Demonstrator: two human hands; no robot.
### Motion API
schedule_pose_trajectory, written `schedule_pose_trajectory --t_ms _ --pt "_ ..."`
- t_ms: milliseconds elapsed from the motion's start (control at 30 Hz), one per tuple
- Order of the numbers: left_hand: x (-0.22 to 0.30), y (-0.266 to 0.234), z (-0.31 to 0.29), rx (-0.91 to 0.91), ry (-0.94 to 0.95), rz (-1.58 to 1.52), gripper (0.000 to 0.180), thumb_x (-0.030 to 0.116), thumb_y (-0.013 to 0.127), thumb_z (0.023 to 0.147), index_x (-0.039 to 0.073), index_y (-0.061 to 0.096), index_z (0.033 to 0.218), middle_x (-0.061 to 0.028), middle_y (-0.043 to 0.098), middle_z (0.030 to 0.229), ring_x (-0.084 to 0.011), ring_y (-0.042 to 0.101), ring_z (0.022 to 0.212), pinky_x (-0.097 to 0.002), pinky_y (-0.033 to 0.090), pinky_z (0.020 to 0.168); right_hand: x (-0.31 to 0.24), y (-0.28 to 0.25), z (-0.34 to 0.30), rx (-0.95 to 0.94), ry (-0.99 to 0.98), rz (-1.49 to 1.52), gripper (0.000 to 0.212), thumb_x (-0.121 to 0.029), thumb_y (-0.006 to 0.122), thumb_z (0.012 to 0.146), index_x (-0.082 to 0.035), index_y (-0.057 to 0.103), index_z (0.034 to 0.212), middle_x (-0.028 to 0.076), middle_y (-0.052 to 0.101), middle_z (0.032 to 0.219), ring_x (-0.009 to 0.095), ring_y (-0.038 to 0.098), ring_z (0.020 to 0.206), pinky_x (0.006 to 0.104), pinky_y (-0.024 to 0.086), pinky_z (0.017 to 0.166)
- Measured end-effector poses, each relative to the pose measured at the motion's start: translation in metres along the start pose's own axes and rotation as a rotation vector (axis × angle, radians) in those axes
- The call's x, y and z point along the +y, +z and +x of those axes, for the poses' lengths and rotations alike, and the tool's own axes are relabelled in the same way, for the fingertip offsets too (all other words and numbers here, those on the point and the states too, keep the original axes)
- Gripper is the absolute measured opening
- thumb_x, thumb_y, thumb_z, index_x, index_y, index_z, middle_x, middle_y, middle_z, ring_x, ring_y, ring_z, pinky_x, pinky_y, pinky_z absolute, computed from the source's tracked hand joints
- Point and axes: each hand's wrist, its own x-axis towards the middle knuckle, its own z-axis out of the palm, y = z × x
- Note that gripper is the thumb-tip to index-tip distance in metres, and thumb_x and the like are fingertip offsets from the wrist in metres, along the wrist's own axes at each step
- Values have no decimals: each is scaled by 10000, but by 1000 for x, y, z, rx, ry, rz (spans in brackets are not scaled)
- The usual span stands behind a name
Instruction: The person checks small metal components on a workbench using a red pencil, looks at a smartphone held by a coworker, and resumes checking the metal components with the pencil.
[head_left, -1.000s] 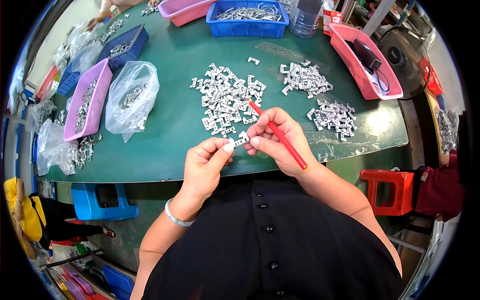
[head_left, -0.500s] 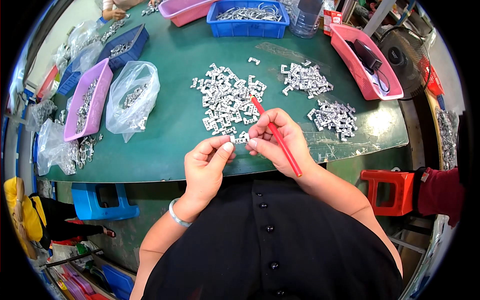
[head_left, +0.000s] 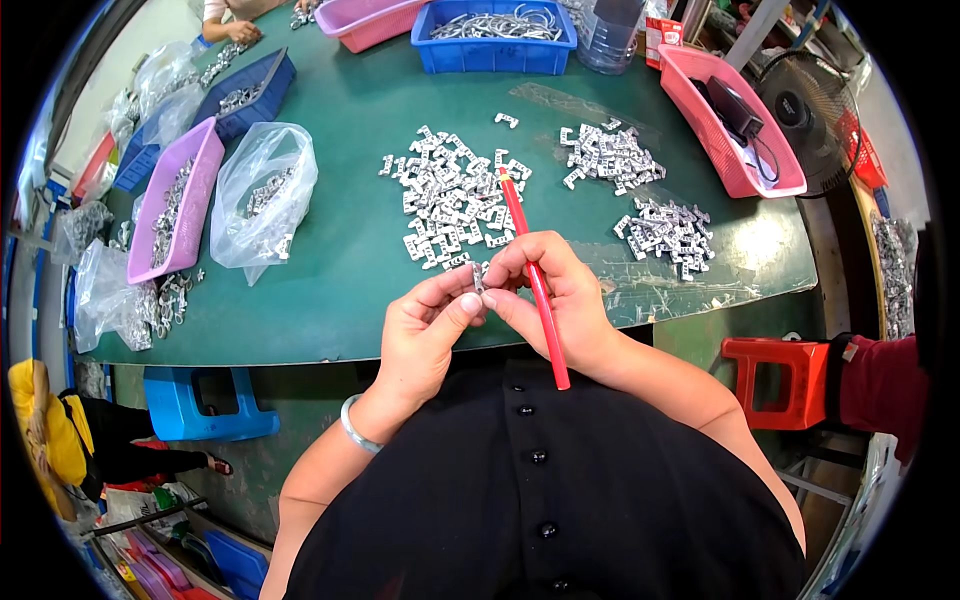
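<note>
- Circling the L wrist, closest in: pale bangle (head_left: 357, 425), set against a black buttoned top (head_left: 538, 490).
- Blue stool (head_left: 190, 405) off L, red stool (head_left: 772, 385) off R, both below table height.
- L hand (head_left: 418, 340): thumb & fingers pinching a sm. silvery metal bar (head_left: 479, 278), held up by the table's near edge.
- R hand (head_left: 577, 312): fingertips on that same bar, btwn the two hands, & also gripping a slim red pencil-like stick (head_left: 540, 285), tip pointing away.
- Just past the fingers, on the green table (head_left: 350, 300): big pile of lookalike bars (head_left: 455, 205).
- Over R: two smaller piles, nearer one (head_left: 665, 238), farther one (head_left: 612, 158).
- L side: clear plastic bag (head_left: 240, 200) w/ metal pcs in it, lilac basket (head_left: 206, 195) beside it, also w/ pcs.
- Farther R: pink basket (head_left: 710, 140) w/ black device, fan (head_left: 795, 110) next to it.
- Far side: blue tray (head_left: 495, 60) of metal rings, clear bottle (head_left: 607, 45) to its R; co-worker's hand (head_left: 243, 33) far L, nr metal pcs.
</note>
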Motion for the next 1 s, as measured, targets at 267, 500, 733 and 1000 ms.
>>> schedule_pose_trajectory --t_ms 267,500,733,1000 --pt "-3 -5 -1 -74 -99 -166 318 116 510 884 -32 491 1166 -78 593 944 -119 549 785 -255 451 719 -2 -1 -1 -24 25 71 187 73 550 791 -15 450 922 47 525 809 94 558 707 235 476 636" --pt "-1 -4 -3 -105 -84 -100 291 114 433 911 -19 488 1164 -95 582 974 -148 555 813 -282 457 740 7 -8 -3 28 109 46 202 69 546 796 -23 453 950 39 517 861 80 543 763 225 459 689" --pt "0 -3 -2 -122 -100 -137 302 156 428 921 -23 492 1155 -90 584 955 -146 553 800 -283 459 726 8 -9 -3 19 136 65 207 69 540 797 -28 453 958 31 514 870 80 538 765 223 454 694" --pt "-2 -7 -2 -150 -126 -231 274 152 421 926 -19 525 1113 -72 605 904 -136 570 775 -266 467 718 5 -8 -5 9 90 30 202 74 553 790 -27 454 935 36 508 867 82 541 755 225 458 674"
